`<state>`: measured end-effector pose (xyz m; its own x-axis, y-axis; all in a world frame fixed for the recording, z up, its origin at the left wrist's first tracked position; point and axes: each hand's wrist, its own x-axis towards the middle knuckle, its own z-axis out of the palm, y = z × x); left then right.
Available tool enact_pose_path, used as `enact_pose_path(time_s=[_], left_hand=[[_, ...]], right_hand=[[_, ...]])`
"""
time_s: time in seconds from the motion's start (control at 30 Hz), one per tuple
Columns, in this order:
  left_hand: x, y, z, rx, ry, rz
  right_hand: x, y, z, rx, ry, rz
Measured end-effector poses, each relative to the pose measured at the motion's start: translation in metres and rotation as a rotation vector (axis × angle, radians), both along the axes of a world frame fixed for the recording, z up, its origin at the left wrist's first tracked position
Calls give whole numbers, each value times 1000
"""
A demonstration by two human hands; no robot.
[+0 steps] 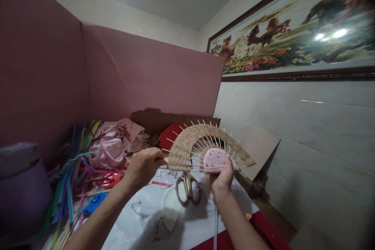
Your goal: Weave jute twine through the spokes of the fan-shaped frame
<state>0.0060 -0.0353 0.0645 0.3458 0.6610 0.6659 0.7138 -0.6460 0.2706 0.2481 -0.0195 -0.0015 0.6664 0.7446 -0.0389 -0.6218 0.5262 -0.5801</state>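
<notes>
A half-round woven fan (180, 146) of straw-coloured cord on thin sticks is held up over the table, its stick ends poking out past the curved edge. At its center is a half-circle of pink cloth with red dots (215, 160). My right hand (223, 179) grips the fan there, thumb on top of the cloth, the other fingers mostly hidden behind. My left hand (148, 165) is closed in a pinch by the fan's lower left corner; what lies between its fingertips is too small to make out. Below the fan lie scissors with bronze-coloured handles (188, 190).
Left of me are pink dotted cloth (109, 150), coloured strips (63, 191), a blue object (95, 202) and a purple container (23, 191). White paper pieces (172, 207) lie on the white tabletop (134, 226). Behind stands a pink panel (152, 74); a tiled wall (316, 136) bounds the right.
</notes>
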Motion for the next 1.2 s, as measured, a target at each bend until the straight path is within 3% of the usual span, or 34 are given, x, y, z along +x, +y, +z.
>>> enact_pose_path(time_s=[0.37, 0.6, 0.73, 0.97, 1.07, 1.2], left_hand=[[17, 2, -14, -105, -686, -110], [23, 6, -19, -378, -879, -218], [20, 9, -23, -326, -748, -203], [4, 15, -25, 99, -287, 34], [-1, 14, -21, 203, -137, 9], [-3, 10, -14, 231, -68, -69]], right_hand=[[-3, 1, -1, -10, 132, 16], [-2, 2, -3, -17, 105, 26], [-1, 3, -4, -35, 56, 52], [-2, 2, -3, -67, 103, 87], [-3, 3, -2, -93, 110, 118], [-3, 5, -5, -83, 106, 149]])
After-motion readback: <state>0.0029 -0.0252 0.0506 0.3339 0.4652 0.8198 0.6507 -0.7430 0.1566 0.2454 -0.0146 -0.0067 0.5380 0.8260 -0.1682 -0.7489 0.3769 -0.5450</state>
